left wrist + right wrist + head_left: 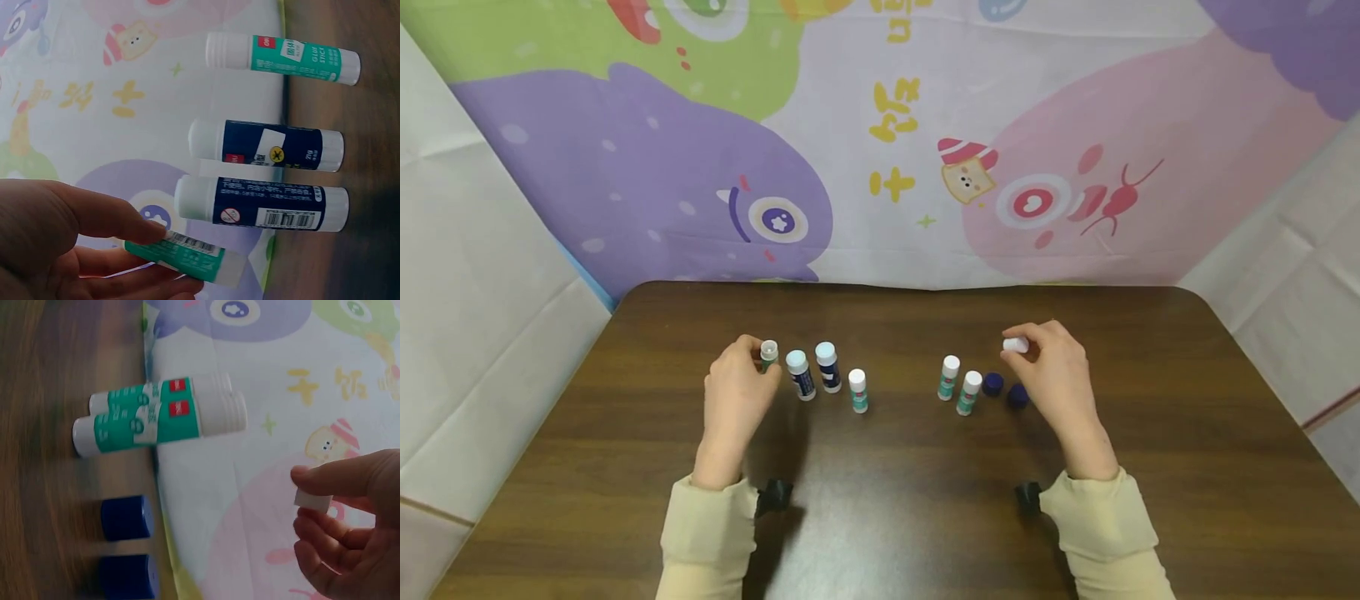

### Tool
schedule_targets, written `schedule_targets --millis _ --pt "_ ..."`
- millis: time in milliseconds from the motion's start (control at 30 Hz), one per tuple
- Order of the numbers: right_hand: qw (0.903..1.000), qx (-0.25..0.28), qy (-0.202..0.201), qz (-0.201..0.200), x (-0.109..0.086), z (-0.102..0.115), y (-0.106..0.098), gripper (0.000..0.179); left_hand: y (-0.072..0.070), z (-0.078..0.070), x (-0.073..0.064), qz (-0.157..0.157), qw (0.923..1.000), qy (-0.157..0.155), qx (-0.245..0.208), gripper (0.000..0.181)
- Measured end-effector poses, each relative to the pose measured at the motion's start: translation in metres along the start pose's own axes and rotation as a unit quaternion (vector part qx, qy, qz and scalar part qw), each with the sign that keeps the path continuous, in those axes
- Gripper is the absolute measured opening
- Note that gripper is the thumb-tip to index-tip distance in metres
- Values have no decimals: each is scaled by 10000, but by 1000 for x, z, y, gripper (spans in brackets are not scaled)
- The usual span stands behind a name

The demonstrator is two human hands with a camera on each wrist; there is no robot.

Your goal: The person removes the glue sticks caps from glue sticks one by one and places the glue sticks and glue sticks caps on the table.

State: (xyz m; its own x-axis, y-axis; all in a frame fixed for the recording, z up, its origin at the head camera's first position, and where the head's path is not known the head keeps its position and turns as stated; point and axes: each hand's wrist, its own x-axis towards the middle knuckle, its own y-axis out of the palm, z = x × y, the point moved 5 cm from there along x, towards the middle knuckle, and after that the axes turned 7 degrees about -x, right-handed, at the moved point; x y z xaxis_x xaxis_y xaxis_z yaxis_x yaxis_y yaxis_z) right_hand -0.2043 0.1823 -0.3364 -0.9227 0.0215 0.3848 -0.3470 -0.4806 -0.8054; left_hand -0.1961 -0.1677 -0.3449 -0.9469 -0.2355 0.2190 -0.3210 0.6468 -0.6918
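Note:
In my left hand [737, 383] is an uncapped green glue stick [187, 256], pinched between thumb and fingers with its open end up. My right hand [1056, 375] pinches a small white cap [1016, 345] between thumb and fingertips, above the table. Beside the left hand stand two navy glue sticks [801, 375] without their blue caps, and to their right a green glue stick [858, 392] with a white top. Left of the right hand are two more green glue sticks [156, 425], upright and close together. Two dark blue caps [127, 517] sit on the table below the right hand.
The brown wooden table [880, 500] has rounded far corners. Behind it hangs a cartoon-printed cloth [880, 242], with pale panels [490, 275] at both sides. A black band [775, 497] shows at the left sleeve, and another at the right.

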Motion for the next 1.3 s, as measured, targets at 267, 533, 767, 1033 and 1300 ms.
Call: schedule_targets --millis 267,533,767,1033,1300 --pt "9892 -613 431 1257 -1 -16 2 27 3 7 2 374 9987 -83 325 22" --pt "9543 -1250 989 2529 -4 -37 7 26 7 13 2 682 9961 -210 524 21" --pt "9298 -1512 1165 3149 -8 -51 18 24 9 14 1 875 9938 -331 606 22" --pt "9107 -1734 1375 3489 -11 -62 26 27 9 14 0 986 9924 -343 652 22" --pt "9039 -1741 1355 3664 -12 -68 30 22 12 16 0 1034 9916 -296 722 19"
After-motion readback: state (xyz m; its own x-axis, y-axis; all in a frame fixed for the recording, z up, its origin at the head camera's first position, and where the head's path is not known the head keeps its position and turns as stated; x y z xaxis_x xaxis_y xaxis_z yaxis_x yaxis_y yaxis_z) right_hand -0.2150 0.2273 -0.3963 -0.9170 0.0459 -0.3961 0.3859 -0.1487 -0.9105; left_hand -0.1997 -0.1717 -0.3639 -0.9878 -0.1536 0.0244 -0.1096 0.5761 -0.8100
